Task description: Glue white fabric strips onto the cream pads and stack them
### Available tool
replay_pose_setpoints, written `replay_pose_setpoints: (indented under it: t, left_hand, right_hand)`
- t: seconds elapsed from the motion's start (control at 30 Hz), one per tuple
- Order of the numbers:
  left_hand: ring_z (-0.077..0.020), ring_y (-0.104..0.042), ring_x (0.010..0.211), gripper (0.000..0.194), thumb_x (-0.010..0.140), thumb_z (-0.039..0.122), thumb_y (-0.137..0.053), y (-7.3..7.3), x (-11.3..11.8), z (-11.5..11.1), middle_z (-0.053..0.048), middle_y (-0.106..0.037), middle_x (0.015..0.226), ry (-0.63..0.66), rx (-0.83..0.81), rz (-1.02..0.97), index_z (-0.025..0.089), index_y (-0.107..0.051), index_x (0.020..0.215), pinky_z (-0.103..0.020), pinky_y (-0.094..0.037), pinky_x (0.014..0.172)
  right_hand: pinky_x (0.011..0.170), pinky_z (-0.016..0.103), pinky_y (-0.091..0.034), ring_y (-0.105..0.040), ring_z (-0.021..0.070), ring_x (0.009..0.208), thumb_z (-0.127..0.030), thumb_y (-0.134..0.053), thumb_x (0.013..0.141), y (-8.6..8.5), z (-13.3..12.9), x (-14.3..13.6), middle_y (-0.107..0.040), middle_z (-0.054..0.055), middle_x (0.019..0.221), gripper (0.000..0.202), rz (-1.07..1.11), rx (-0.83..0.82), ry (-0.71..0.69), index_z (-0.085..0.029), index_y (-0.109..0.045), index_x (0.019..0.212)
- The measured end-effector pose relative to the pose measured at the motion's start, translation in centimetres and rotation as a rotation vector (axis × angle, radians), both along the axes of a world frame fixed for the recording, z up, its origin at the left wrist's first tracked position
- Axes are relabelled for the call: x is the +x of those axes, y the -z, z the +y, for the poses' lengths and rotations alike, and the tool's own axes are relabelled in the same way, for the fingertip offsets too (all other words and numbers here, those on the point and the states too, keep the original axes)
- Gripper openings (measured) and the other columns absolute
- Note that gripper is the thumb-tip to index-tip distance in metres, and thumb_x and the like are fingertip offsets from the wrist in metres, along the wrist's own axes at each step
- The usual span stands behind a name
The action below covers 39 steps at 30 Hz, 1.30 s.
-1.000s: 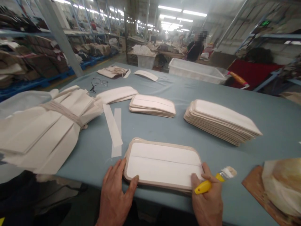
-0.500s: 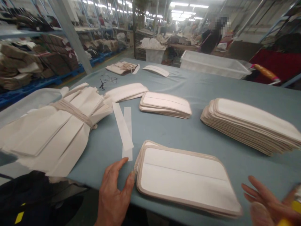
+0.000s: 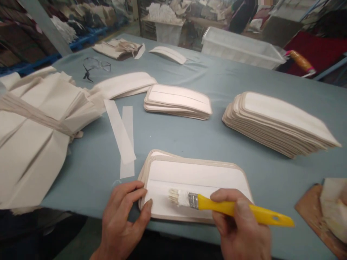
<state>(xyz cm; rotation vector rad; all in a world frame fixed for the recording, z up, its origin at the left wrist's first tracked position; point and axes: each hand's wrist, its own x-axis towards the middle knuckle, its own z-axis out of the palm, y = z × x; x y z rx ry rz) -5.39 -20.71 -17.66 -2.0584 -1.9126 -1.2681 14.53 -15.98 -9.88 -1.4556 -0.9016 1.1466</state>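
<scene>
A flat stack of white panels with beige edges (image 3: pixel 195 177) lies at the near edge of the blue-green table. My left hand (image 3: pixel 126 213) rests at its left end, fingers apart, with fingertips touching the edge. In my right hand (image 3: pixel 241 220) is a yellow-handled brush (image 3: pixel 225 206), its pale bristles over the white face of the top panel. Two white strips (image 3: pixel 120 133) lie crossed just beyond my left hand.
A tall panel stack (image 3: pixel 271 126) stands on the right, a smaller one (image 3: pixel 177 101) behind the near stack. Tied fabric pieces (image 3: pixel 32 133) fill the left. Glasses (image 3: pixel 101 65) lie farther back. A container (image 3: pixel 330 216) is at the right edge, a white bin (image 3: pixel 241 48) beyond the table.
My right hand has moved left over the near stack with the brush, now fully in view. My left hand has come against the stack's edge. The view has tilted down.
</scene>
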Motion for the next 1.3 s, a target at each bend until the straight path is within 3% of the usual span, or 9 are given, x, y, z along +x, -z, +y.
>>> replay_pose_setpoints:
  t: [0.33, 0.57, 0.73, 0.83, 1.07, 1.3]
  left_hand:
    - [-0.0187, -0.066, 0.101, 0.012, 0.095, 0.011, -0.065, 0.7, 0.2, 0.3, -0.008, -0.069, 0.110, -0.087, -0.010, 0.025, 0.018, -0.065, 0.105, -0.034, -0.051, 0.091]
    - [-0.0186, -0.066, 0.098, 0.010, 0.095, 0.011, -0.063, 0.5, 0.3, 0.4, -0.007, -0.069, 0.106, -0.100, 0.000, -0.009, 0.017, -0.064, 0.103, -0.034, -0.050, 0.089]
    - [-0.0192, -0.066, 0.096, 0.011, 0.095, 0.010, -0.064, 0.5, 0.4, 0.3, -0.007, -0.070, 0.105, -0.103, -0.003, -0.023, 0.018, -0.064, 0.102, -0.034, -0.050, 0.088]
    - [-0.0194, -0.066, 0.096, 0.011, 0.095, 0.011, -0.064, 0.6, 0.4, 0.3, -0.007, -0.070, 0.105, -0.105, 0.000, -0.033, 0.018, -0.064, 0.103, -0.034, -0.050, 0.087]
    - [-0.0207, -0.066, 0.096, 0.009, 0.095, 0.013, -0.064, 0.6, 0.4, 0.6, -0.007, -0.071, 0.105, -0.138, -0.006, -0.022, 0.016, -0.064, 0.103, -0.036, -0.050, 0.087]
    - [-0.0217, -0.068, 0.097, 0.011, 0.094, 0.012, -0.064, 0.7, 0.5, 0.4, -0.008, -0.072, 0.106, -0.143, -0.003, -0.007, 0.016, -0.065, 0.104, -0.036, -0.050, 0.086]
  right_hand:
    - [0.048, 0.022, -0.029, -0.041, 0.0112, 0.048, -0.069, -0.073, 0.094, 1.9, 1.6, -2.6, -0.046, -0.006, 0.054, 0.049, 0.031, -0.016, -0.120, -0.021, -0.064, 0.088]
    - [0.045, 0.019, -0.030, -0.044, 0.0106, 0.047, -0.064, -0.074, 0.097, 2.6, 2.7, -1.6, -0.057, -0.004, 0.058, 0.043, -0.008, 0.066, -0.273, -0.022, -0.064, 0.096]
    - [0.048, 0.020, -0.034, -0.043, 0.0109, 0.053, -0.062, -0.079, 0.093, 2.0, 3.7, 0.0, -0.051, -0.003, 0.061, 0.046, -0.007, 0.193, -0.403, -0.022, -0.064, 0.077]
    - [0.049, 0.021, -0.034, -0.042, 0.0116, 0.055, -0.055, -0.081, 0.092, 2.1, 3.8, 0.8, -0.050, -0.002, 0.063, 0.044, -0.065, 0.257, -0.380, -0.021, -0.064, 0.071]
    - [0.046, 0.021, -0.029, -0.038, 0.0094, 0.048, -0.060, -0.079, 0.093, 2.9, 2.8, 0.2, -0.050, -0.003, 0.059, 0.046, -0.157, 0.140, -0.211, -0.020, -0.065, 0.075]
    - [0.041, 0.018, -0.032, -0.047, 0.0103, 0.046, -0.057, -0.077, 0.095, 3.0, 2.6, -0.9, -0.055, -0.001, 0.058, 0.045, -0.217, 0.191, -0.291, -0.019, -0.069, 0.074]
